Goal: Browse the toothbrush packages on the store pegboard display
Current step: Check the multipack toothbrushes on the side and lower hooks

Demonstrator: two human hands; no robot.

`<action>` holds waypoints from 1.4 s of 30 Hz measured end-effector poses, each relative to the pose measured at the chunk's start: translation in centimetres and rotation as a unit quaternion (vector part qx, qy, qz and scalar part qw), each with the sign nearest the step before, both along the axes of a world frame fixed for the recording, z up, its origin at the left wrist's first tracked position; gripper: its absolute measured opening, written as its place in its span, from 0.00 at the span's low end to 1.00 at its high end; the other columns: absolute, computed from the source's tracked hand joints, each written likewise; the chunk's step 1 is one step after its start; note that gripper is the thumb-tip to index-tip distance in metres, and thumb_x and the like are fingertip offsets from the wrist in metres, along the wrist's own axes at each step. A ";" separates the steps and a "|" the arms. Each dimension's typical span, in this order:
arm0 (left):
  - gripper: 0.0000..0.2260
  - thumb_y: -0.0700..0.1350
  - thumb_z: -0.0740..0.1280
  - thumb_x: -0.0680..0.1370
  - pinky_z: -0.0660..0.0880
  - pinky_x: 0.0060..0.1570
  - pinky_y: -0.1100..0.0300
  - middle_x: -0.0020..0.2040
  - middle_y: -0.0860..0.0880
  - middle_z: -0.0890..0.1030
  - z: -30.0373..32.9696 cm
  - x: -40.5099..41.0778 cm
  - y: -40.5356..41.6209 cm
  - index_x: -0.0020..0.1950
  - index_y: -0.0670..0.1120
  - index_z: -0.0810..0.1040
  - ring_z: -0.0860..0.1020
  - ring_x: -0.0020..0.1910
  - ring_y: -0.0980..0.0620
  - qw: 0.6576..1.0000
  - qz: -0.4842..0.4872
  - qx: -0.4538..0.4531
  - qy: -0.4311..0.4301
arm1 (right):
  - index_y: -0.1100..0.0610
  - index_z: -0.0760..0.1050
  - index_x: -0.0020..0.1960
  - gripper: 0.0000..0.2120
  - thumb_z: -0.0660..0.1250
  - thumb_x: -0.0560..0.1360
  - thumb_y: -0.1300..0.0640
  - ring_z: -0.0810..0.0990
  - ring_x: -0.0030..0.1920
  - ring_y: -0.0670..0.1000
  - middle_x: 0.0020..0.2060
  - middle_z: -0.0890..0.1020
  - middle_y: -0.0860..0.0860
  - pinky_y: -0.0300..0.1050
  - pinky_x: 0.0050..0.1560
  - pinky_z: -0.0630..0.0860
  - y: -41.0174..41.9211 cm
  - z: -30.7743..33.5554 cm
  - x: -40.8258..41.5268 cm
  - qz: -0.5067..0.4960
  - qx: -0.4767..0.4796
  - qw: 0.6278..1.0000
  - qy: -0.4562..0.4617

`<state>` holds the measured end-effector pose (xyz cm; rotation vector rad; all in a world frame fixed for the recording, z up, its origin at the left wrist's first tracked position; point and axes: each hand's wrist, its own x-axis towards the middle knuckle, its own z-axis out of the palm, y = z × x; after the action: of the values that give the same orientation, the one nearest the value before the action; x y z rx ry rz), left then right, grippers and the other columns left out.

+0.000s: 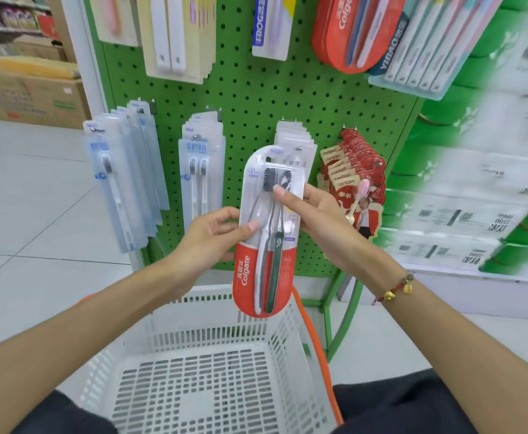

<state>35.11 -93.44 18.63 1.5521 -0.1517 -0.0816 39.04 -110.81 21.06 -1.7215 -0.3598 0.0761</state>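
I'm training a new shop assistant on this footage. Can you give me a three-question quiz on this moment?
1. True or false: both hands hold the Colgate pack.
2. Which wrist wears the bracelet? A) left B) right
3. What sits below the pack, on the person's lap?

Key
1. True: the left hand grips its left edge and the right hand its right edge, thumbs on the front.
2. B
3. A white basket; nothing shows in it.

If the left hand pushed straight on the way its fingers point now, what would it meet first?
The left hand points rightward and already grips the Colgate toothbrush package; beyond that, probably the right hand holding the far edge, though depth is unclear.
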 end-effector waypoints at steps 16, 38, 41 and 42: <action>0.08 0.47 0.67 0.77 0.78 0.50 0.59 0.47 0.50 0.86 -0.1 0.8 0.2 0.55 0.48 0.77 0.84 0.45 0.54 0.994 0.077 -0.077 0.000 | 0.49 0.73 0.62 0.11 0.62 0.81 0.56 0.82 0.55 0.51 0.55 0.82 0.51 0.48 0.59 0.78 -0.7 -0.8 -0.6 0.041 -0.089 0.993 -0.065; 0.06 0.46 0.68 0.76 0.78 0.53 0.58 0.44 0.51 0.86 -0.2 1.2 0.8 0.52 0.49 0.77 0.84 0.44 0.56 0.987 0.135 -0.088 -0.013 | 0.53 0.76 0.62 0.16 0.70 0.76 0.58 0.84 0.52 0.54 0.51 0.84 0.56 0.54 0.58 0.79 -2.0 -0.9 -0.4 0.105 -0.110 0.988 0.036; 0.09 0.47 0.70 0.75 0.78 0.52 0.59 0.45 0.52 0.85 -0.2 1.1 0.6 0.52 0.49 0.73 0.83 0.47 0.55 0.987 0.134 -0.089 -0.008 | 0.53 0.74 0.64 0.16 0.68 0.77 0.56 0.83 0.54 0.55 0.53 0.84 0.55 0.58 0.58 0.79 -1.9 -1.2 -0.5 0.097 -0.093 0.991 0.024; 0.09 0.48 0.70 0.75 0.78 0.49 0.62 0.44 0.53 0.85 -0.2 1.1 0.6 0.51 0.50 0.72 0.83 0.47 0.56 0.987 0.136 -0.090 -0.010 | 0.52 0.73 0.65 0.16 0.67 0.77 0.57 0.84 0.53 0.55 0.53 0.84 0.54 0.57 0.57 0.79 -1.9 -1.2 -0.6 0.099 -0.090 0.991 0.019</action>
<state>36.21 -92.87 18.42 1.3803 0.0376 0.1584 38.46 -112.69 19.86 -1.8550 -0.5085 0.2936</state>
